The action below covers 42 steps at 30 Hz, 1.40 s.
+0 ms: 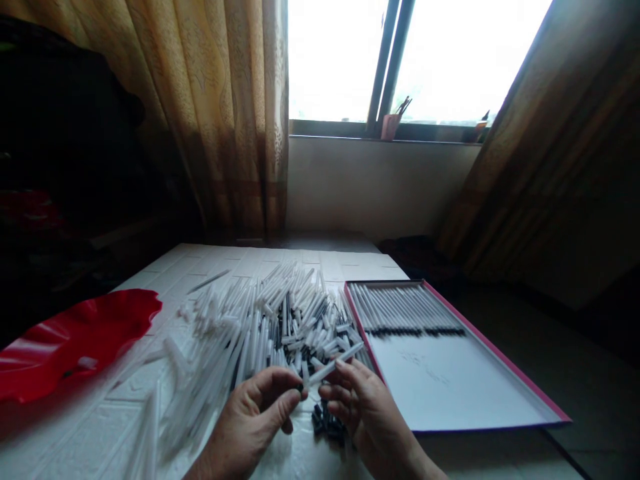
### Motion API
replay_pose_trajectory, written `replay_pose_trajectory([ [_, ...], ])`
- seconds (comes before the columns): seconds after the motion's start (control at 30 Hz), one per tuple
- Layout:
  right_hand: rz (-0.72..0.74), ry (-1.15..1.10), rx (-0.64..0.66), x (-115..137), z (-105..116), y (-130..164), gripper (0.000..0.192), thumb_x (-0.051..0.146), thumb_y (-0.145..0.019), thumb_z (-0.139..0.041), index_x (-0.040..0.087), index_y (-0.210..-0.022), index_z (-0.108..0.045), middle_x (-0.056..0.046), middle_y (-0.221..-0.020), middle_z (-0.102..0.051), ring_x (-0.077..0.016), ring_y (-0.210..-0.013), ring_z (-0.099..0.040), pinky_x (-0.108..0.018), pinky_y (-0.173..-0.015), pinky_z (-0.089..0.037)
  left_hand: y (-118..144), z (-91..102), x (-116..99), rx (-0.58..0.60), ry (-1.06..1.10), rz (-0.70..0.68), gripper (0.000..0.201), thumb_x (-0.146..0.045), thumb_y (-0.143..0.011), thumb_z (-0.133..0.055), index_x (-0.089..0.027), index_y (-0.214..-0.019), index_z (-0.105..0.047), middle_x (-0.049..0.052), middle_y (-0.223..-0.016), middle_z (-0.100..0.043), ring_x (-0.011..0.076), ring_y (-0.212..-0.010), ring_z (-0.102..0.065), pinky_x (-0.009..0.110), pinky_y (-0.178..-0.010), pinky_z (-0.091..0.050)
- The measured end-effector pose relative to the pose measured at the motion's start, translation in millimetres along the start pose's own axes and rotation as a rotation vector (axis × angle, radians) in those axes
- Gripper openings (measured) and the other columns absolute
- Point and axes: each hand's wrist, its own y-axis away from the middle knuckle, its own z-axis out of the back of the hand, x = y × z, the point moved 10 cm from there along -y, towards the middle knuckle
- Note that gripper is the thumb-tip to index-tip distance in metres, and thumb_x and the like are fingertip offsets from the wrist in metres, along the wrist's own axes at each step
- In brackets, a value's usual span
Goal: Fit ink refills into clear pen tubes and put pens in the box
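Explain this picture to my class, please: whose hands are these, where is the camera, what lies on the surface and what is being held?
There is no machine here. A person wears a camera on the head, looking forward and down at their own two bare hands. The right hand holds a thin white pen tube; the left hand pinches a small dark piece at its lower end. Before them on the white table lies a heap of white tubes, with small black caps near the hands. To the right is a flat pink-edged box with a row of pens at its far end; to the left is a red dish.
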Motion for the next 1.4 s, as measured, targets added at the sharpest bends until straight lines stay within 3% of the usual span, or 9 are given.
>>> replay_pose_trajectory([
  [0.3, 0.019, 0.045, 0.039, 0, -6, 1, 0.045, 0.042, -0.061, -0.092, 0.014, -0.083, -0.063, -0.005, -0.075, -0.076, -0.0109, -0.057, -0.069, -0.015, -0.047, -0.051, 3, -6.1, -8, 0.024, -0.019, -0.002, 0.049, -0.064, -0.062, -0.082, -0.019, -0.079, -0.074, -0.001, -0.068, -0.068, 0.0104, -0.054, -0.052, 0.02, -0.048, -0.044],
  [0.6, 0.114, 0.06, 0.003, 6, -2, 1, 0.051, 0.043, -0.056, -0.095, 0.015, -0.086, -0.065, 0.0, -0.069, -0.074, -0.013, -0.057, -0.07, -0.017, -0.048, -0.052, 1, 6.2, -7, -0.043, -0.072, -0.029, 0.05, -0.066, -0.062, -0.081, -0.019, -0.079, -0.074, -0.001, -0.068, -0.067, 0.0101, -0.053, -0.051, 0.02, -0.048, -0.042],
  [0.8, 0.129, 0.102, 0.015, 7, -3, 2, 0.053, 0.045, -0.053, -0.095, 0.015, -0.085, -0.065, -0.002, -0.073, -0.075, -0.0133, -0.058, -0.069, -0.019, -0.05, -0.053, 1, 12.2, -9, -0.087, -0.042, -0.009, 0.053, -0.067, -0.056, -0.084, -0.019, -0.077, -0.076, -0.001, -0.065, -0.069, 0.0102, -0.05, -0.051, 0.02, -0.047, -0.041],
  [1.07, 0.249, 0.363, 0.133, 20, -14, 3, 0.046, 0.055, -0.065, -0.086, 0.015, -0.076, -0.066, 0.002, -0.052, -0.064, -0.0075, -0.044, -0.053, -0.014, -0.041, -0.037, -2, 23.6, -11, -0.096, -0.101, -0.082, 0.044, -0.06, -0.064, -0.083, -0.019, -0.08, -0.08, 0.0, -0.063, -0.07, 0.0104, -0.051, -0.05, 0.019, -0.049, -0.041],
  [1.3, 0.315, 0.454, 0.116, 28, -15, 10, 0.043, 0.055, -0.068, -0.083, 0.015, -0.073, -0.067, 0.002, -0.049, -0.062, -0.0076, -0.042, -0.048, -0.018, -0.042, -0.032, 1, 26.6, -20, -0.127, -0.075, -0.093, 0.044, -0.061, -0.059, -0.084, -0.02, -0.075, -0.081, 0.0, -0.057, -0.068, 0.0096, -0.046, -0.048, 0.018, -0.045, -0.042],
  [1.4, 0.367, 0.443, 0.075, 33, -14, 14, 0.041, 0.054, -0.068, -0.083, 0.016, -0.067, -0.068, 0.003, -0.047, -0.06, -0.0083, -0.042, -0.047, -0.02, -0.044, -0.033, 2, 26.3, -21, -0.11, -0.094, -0.133, 0.039, -0.058, -0.064, -0.083, -0.021, -0.078, -0.081, -0.001, -0.057, -0.068, 0.0105, -0.047, -0.051, 0.018, -0.045, -0.044],
])
